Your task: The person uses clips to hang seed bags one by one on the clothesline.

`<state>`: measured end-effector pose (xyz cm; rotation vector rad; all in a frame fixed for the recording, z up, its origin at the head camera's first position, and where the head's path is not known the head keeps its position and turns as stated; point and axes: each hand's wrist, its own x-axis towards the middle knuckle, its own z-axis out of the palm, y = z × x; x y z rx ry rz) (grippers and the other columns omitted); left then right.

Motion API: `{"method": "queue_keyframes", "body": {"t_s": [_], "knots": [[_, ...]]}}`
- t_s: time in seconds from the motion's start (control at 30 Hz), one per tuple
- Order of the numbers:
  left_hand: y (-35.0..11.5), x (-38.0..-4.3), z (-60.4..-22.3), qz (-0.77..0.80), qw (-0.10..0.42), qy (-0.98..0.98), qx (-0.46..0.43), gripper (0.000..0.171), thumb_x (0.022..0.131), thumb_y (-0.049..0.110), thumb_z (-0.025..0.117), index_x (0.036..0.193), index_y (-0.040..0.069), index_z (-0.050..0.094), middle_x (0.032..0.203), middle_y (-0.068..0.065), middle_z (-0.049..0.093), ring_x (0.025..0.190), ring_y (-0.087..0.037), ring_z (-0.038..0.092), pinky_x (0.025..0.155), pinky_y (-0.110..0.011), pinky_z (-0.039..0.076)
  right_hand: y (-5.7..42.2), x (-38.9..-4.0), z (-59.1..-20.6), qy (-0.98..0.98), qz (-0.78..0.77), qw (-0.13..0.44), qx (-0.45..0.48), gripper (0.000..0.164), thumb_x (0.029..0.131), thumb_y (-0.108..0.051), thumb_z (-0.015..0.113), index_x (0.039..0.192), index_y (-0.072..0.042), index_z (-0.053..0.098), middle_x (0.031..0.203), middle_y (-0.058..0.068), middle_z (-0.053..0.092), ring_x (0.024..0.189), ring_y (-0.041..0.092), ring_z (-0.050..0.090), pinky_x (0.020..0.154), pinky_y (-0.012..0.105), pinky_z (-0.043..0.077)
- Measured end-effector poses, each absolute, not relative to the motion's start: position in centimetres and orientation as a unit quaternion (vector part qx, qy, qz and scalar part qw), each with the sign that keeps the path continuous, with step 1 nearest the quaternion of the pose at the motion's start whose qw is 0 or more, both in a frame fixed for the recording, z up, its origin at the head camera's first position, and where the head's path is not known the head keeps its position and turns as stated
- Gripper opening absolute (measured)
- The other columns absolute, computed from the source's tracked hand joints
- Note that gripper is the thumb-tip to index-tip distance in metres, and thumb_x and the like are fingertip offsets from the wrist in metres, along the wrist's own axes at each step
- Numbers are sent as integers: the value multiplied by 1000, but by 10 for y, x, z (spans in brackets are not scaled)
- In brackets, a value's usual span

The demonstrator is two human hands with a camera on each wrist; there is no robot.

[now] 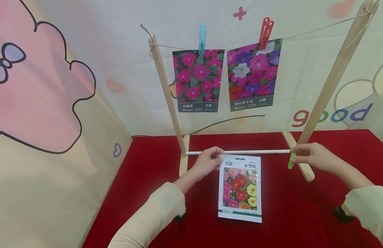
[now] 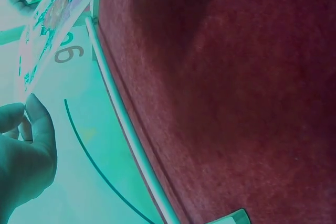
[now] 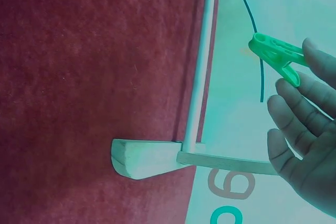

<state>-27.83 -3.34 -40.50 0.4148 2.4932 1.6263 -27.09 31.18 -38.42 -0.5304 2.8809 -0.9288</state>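
Observation:
My left hand [image 1: 207, 161] pinches a white seed packet [image 1: 240, 187] by its upper left corner, between thumb and fingertips. The packet faces me upright, with red, pink and yellow flowers printed on it. In the left wrist view the same packet [image 2: 55, 17] appears edge-on above the left hand [image 2: 29, 150]. Off to the right, my right hand [image 1: 313, 156] holds a green clothespin [image 1: 292, 161] near the right post. The right wrist view shows the clothespin [image 3: 275, 55] with its handle ends between thumb and fingers, its tip pointing away from the palm.
A wooden frame with a left post [image 1: 166, 93] and right post [image 1: 334, 75] stands on the red cloth [image 1: 141, 193], joined low by a white rod [image 1: 259, 151]. From its string hang two flower cards, one under a blue clothespin [image 1: 202, 38], one under red clothespins [image 1: 265, 33].

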Motion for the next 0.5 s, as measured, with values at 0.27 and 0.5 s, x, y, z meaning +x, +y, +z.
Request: {"method": "queue_keyframes", "body": {"t_s": [0.27,0.5], "knots": [[-29,-280,-401,546,48,825,138,16,86,13,56,102,15,58,97,-2,55,84,-14,56,70,-30,53,316,-272,-372,942,-284,21,-177,41,81,-25,63,110,3,55,90,8,64,82,20,60,64,25,49],[-26,-282,-393,543,30,828,137,17,85,17,57,103,18,58,100,0,57,85,-14,56,69,-29,53,318,-272,-359,947,-265,5,-180,39,82,-21,62,112,2,54,91,8,63,81,19,59,61,22,47]]}}
